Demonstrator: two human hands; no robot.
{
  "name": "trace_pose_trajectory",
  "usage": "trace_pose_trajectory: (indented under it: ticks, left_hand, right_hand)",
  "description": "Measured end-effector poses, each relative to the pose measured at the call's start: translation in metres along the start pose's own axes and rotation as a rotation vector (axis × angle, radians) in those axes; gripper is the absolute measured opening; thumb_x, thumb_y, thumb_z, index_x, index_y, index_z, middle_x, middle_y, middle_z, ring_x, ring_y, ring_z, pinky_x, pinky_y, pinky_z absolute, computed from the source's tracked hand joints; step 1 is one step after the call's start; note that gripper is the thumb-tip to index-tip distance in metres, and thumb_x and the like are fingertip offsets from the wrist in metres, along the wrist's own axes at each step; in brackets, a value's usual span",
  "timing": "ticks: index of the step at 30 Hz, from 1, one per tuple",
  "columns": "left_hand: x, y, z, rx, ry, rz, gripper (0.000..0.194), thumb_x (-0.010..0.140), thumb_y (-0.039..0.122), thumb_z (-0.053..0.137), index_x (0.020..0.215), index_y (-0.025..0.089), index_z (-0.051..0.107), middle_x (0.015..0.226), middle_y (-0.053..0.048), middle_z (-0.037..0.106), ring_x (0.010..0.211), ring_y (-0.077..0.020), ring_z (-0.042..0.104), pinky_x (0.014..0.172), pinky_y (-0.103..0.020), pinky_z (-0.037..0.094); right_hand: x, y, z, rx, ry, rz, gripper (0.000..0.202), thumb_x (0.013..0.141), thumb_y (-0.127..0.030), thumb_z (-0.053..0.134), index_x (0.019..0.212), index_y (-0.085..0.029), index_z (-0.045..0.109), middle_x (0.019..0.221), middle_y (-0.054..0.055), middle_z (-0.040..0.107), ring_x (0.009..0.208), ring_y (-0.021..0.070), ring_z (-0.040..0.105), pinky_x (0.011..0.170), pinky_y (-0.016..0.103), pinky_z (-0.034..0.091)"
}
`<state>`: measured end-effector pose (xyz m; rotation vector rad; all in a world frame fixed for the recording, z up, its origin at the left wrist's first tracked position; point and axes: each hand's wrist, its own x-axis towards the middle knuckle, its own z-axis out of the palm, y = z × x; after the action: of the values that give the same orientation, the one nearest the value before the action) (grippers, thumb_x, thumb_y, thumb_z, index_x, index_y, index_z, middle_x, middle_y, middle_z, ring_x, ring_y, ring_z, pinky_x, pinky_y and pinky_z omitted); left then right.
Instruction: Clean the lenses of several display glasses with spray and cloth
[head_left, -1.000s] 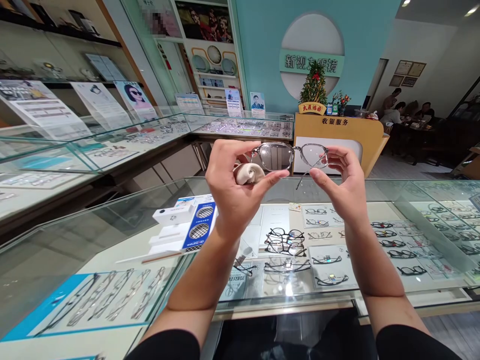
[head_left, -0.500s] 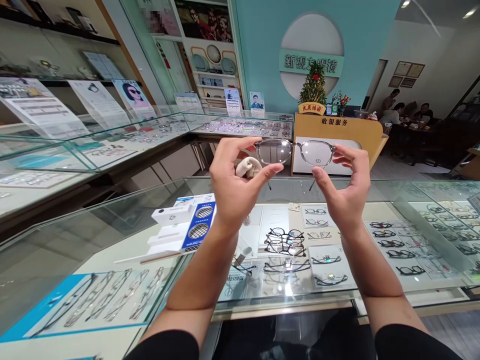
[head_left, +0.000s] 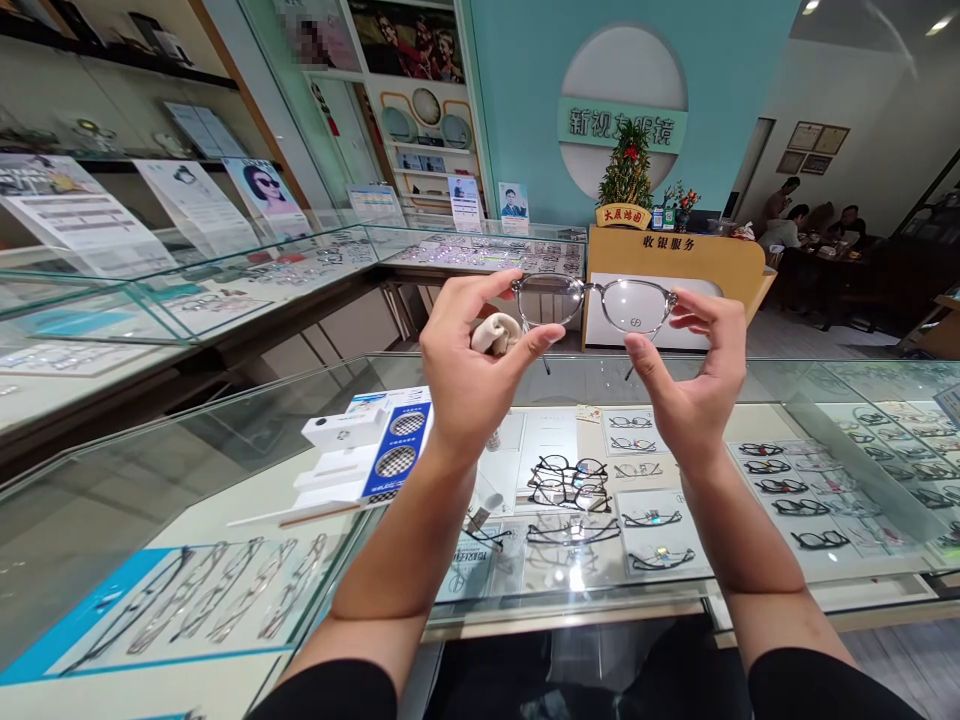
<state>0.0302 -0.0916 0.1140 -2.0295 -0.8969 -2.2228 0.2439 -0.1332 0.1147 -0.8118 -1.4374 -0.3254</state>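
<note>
A pair of eyeglasses (head_left: 593, 288) with a thin, clear-grey frame is held up level between my two hands, its temples pointing down and away. My left hand (head_left: 472, 365) pinches the left end of the frame between thumb and fingers. Tucked in the same palm is a crumpled beige cloth (head_left: 495, 334). My right hand (head_left: 697, 375) grips the right end of the frame, its thumb below the lens. Both hands are raised above a glass display counter (head_left: 585, 590).
Several black-framed glasses (head_left: 571, 484) lie in the counter below. A blue and white box (head_left: 397, 450) stands left of my left forearm. Farther back are a wooden cashier desk (head_left: 675, 255) with a plant (head_left: 628, 170), and people seated at a table at the right.
The eyeglasses have tilted and shifted very slightly to the right, with their temples showing a little differently. My right hand has moved slightly right; my left hand is nearly unmoved.
</note>
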Motion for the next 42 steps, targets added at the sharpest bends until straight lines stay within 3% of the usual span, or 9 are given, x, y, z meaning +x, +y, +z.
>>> trace_pose_trajectory:
  ticks: [11, 21, 33, 42]
  left_hand:
    - [-0.0025, 0.0004, 0.0037, -0.03, 0.003, -0.119, 0.057, 0.076, 0.064, 0.093, 0.117, 0.027, 0.079, 0.106, -0.006, 0.075, 0.075, -0.0155, 0.064, 0.066, -0.031, 0.055]
    - [-0.0009, 0.0013, 0.0025, -0.034, -0.03, -0.158, 0.06, 0.075, 0.069, 0.092, 0.116, 0.028, 0.077, 0.105, -0.006, 0.074, 0.076, -0.0168, 0.064, 0.068, -0.033, 0.056]
    - [-0.0021, -0.0024, 0.0029, -0.019, -0.011, -0.092, 0.053, 0.079, 0.064, 0.091, 0.115, 0.029, 0.077, 0.104, -0.006, 0.074, 0.08, -0.0185, 0.067, 0.07, -0.035, 0.058]
    - [-0.0047, 0.0006, -0.0003, 0.037, 0.099, 0.11, 0.056, 0.073, 0.058, 0.098, 0.117, 0.033, 0.073, 0.107, -0.004, 0.066, 0.095, -0.0224, 0.064, 0.081, -0.04, 0.057]
  right_hand:
    - [-0.0005, 0.0002, 0.0004, 0.022, 0.042, -0.044, 0.041, 0.093, -0.042, 0.082, 0.127, -0.031, 0.065, 0.114, 0.003, 0.068, 0.1, 0.0222, 0.066, 0.092, 0.045, 0.056]
    - [-0.0003, 0.0019, 0.0007, -0.005, 0.036, -0.054, 0.042, 0.093, -0.047, 0.08, 0.128, -0.03, 0.063, 0.114, 0.003, 0.068, 0.099, 0.0223, 0.066, 0.091, 0.046, 0.056]
    - [-0.0012, 0.002, 0.0005, -0.011, 0.005, 0.031, 0.043, 0.093, -0.054, 0.077, 0.125, -0.03, 0.063, 0.112, 0.005, 0.067, 0.101, 0.025, 0.066, 0.096, 0.05, 0.056]
    - [0.0033, 0.0099, 0.0029, 0.122, -0.163, 0.2, 0.04, 0.091, -0.047, 0.075, 0.124, -0.026, 0.067, 0.116, 0.005, 0.075, 0.105, 0.023, 0.072, 0.098, 0.047, 0.057]
